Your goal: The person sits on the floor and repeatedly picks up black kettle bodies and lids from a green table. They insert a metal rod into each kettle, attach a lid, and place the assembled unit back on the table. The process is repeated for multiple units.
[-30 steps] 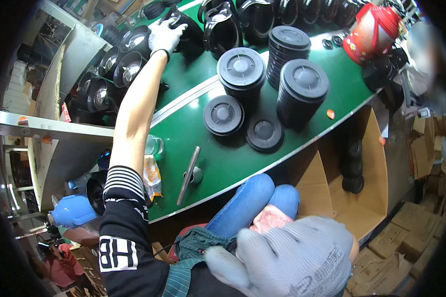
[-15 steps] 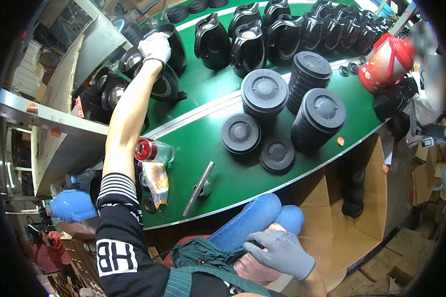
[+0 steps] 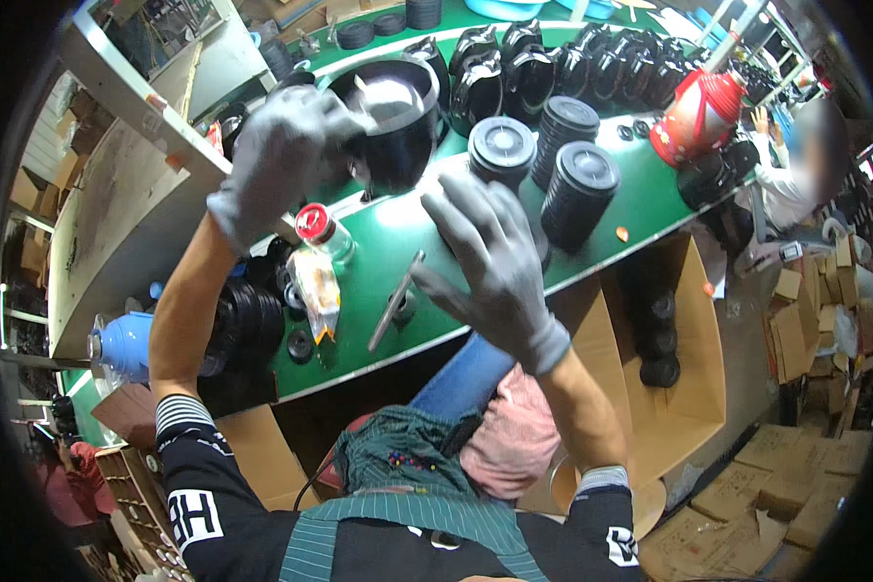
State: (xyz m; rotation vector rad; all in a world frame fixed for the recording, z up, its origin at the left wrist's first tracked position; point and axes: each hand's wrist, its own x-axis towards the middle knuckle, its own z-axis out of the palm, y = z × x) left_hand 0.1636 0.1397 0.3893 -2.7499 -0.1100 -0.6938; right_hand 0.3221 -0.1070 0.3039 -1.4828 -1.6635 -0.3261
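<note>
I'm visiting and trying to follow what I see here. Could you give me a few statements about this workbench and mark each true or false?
1. The left hand grips a black round housing. True.
2. The right hand holds a lid. False: it hovers open, holding nothing.
3. The table is green. True.
4. The red jug lies in the cardboard box. False: it stands on the table.
5. Both hands wear grey gloves. True.

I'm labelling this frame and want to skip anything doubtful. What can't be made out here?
- Head view: the left hand covers the near rim of the black pot shell, so its grip is unclear.
- The right hand hides the flat black lids on the green table.
- The person at right is blurred.
- Boxes bend away at the fisheye rim.
</note>
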